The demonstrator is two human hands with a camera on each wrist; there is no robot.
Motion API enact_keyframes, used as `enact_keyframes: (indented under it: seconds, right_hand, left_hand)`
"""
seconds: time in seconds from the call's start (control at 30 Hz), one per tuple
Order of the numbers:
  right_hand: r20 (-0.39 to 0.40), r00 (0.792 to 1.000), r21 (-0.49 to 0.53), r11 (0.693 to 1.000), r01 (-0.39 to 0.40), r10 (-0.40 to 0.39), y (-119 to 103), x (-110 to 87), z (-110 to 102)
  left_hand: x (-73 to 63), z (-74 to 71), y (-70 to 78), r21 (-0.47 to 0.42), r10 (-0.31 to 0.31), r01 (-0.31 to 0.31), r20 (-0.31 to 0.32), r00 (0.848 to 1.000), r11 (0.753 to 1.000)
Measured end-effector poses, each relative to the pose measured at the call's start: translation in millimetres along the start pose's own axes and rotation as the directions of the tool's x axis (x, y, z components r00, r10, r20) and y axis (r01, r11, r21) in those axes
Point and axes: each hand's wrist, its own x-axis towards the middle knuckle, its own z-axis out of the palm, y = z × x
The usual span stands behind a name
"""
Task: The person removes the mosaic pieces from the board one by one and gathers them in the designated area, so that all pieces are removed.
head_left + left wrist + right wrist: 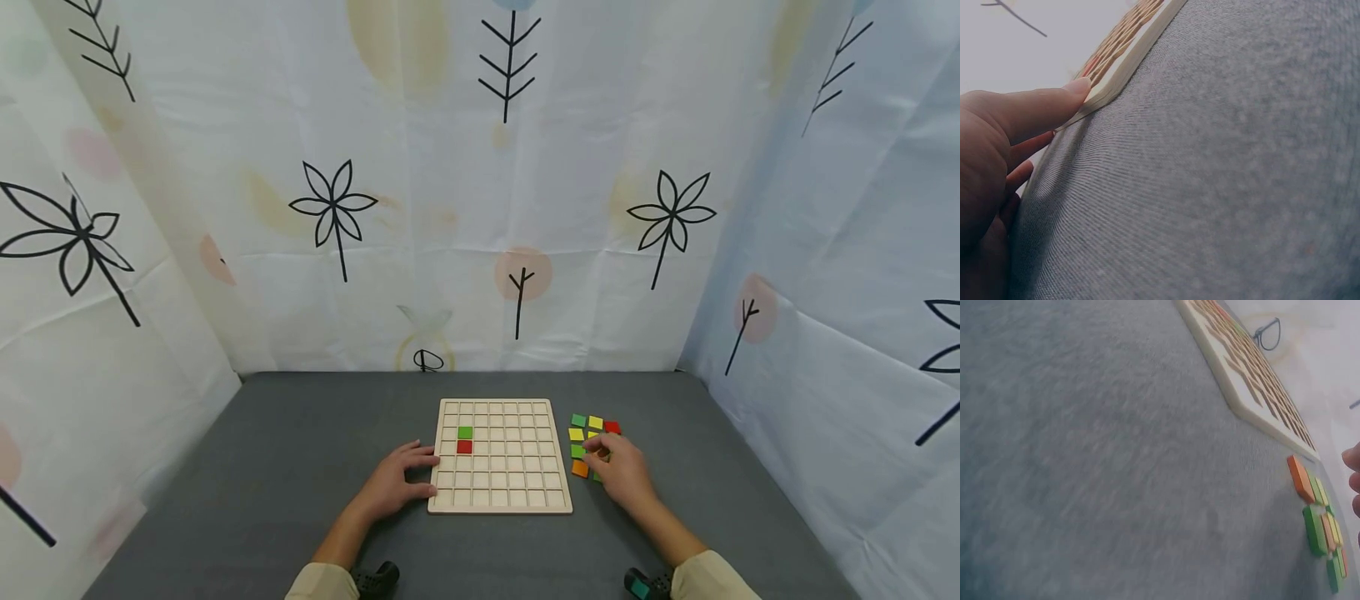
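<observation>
A square wooden grid board point(504, 457) lies on the dark grey table. Within its left part sit a green tile point(466, 432) and, just in front of it, a red tile point(465, 447). My left hand point(393, 482) touches the board's left edge, its thumb at the near corner and the fingers spread farther back. Beside the board on the right, my right hand point(624, 475) hovers with bent fingers over a group of small tiles point(1315, 531) in green, yellow, orange and red. Only its fingertips point(1352, 457) show in the right wrist view, with no tile visible between them; the hand hides part of the group.
Light patterned cloth point(480, 208) hangs behind the table and along both sides. Dark wrist straps show at both sleeves. The grey tabletop point(315, 433) extends to the left and right of the board.
</observation>
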Motion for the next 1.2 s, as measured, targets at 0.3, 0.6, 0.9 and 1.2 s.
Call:
enact_keyframes:
  seconds: [0.3, 0.6, 0.9, 1.2]
  right_hand:
    - [-0.022, 0.997, 0.079, 0.994, 0.075, -0.074, -14, 11.2, 12]
    - [-0.027, 0.992, 0.178, 0.975, 0.13, -0.127, -24, 21.5, 29]
    - [0.057, 0.976, 0.14, 0.969, 0.202, -0.211, -42, 28.8, 52]
    - [0.109, 0.952, 0.12, 0.955, 0.272, -0.285, -60, 35.6, 73]
  left_hand:
    - [-0.3, -0.9, 0.1, 0.007, 0.017, -0.017, 0.013, 1.0, 1.0]
    - [-0.6, -1.2, -1.0, 0.003, 0.024, -0.025, 0.023, 0.999, 1.0]
    - [-1.8, -0.3, -1.3, 0.031, 0.036, -0.036, 0.011, 0.999, 0.999]
    - [-1.3, -0.5, -1.6, 0.02, 0.052, -0.052, 0.021, 0.998, 0.998]
